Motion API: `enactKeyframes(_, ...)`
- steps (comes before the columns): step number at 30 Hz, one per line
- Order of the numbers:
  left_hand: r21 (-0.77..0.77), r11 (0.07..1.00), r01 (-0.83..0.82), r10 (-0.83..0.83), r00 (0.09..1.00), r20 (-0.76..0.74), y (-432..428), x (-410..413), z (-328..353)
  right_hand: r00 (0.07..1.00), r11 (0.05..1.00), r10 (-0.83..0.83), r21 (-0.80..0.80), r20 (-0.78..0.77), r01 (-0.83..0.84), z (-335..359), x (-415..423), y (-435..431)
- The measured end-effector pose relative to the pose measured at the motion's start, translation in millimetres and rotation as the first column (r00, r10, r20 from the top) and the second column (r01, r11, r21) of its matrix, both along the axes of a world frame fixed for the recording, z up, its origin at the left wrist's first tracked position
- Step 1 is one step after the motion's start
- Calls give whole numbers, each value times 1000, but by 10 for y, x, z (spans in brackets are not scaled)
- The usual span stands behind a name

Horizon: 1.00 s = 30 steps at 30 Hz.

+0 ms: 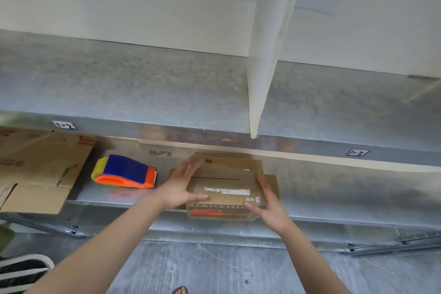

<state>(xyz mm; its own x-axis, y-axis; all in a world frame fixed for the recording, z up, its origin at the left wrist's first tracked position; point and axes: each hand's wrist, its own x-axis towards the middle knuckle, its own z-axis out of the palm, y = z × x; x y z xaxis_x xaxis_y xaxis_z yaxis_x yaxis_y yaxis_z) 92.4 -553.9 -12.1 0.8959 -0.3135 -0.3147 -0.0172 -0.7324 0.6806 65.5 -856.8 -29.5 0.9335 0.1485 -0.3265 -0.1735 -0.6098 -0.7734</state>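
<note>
— So, what are the hands doing?

— Left hand [181,186] lies flat against the left side of the small cardboard box [226,190], fingers straight, thumb along its near top edge. Right hand [267,205] mirrors it on the right side, fingers straight too. Neither curls around anything; they press the box between them.

— Where does the box sit?

— On the lower metal shelf [334,198], its near face at the front edge. The top flaps don't lie flat. Both palms cover its sides, the print on the front is cut off at each end, and the white label is too blurred to read.

— Anything beside it?

— Just left, a blue and orange tape dispenser [124,172]; farther left, flattened cardboard [35,169] runs out of frame. The upper shelf's tags [64,125] are unreadable.
</note>
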Motion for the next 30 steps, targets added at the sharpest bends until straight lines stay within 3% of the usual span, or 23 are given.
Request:
enactKeyframes(2,-47,998,-41,39,997,-60,-59,123,19,999,999,-23,-21,48,24,-29,-37,20)
enactKeyframes(7,-44,994,-100,99,995,-26,-113,188,-4,958,968,-143,-166,250,188,-94,-320,116)
enactKeyframes(11,14,1000,21,-19,997,-75,-107,183,77,949,956,-173,-185,265,227,-38,-420,135)
enactKeyframes(13,32,999,11,-9,998,-60,-124,138,123,933,932,-280,-170,227,321,24,-426,145)
enactKeyframes(16,56,994,-98,101,993,-57,-132,-23,87,889,885,-456,-89,30,457,60,-459,201)
enactKeyframes(21,40,949,-313,315,947,-60,-157,-433,-36,826,800,-522,213,-212,561,-19,-630,327)
enactKeyframes(25,-91,940,-328,317,941,-123,-53,-661,46,813,689,-500,432,-299,582,7,-831,354)
enactKeyframes(30,-270,891,-365,330,929,-169,-102,-945,170,875,671,-406,565,-263,481,83,-1026,418)
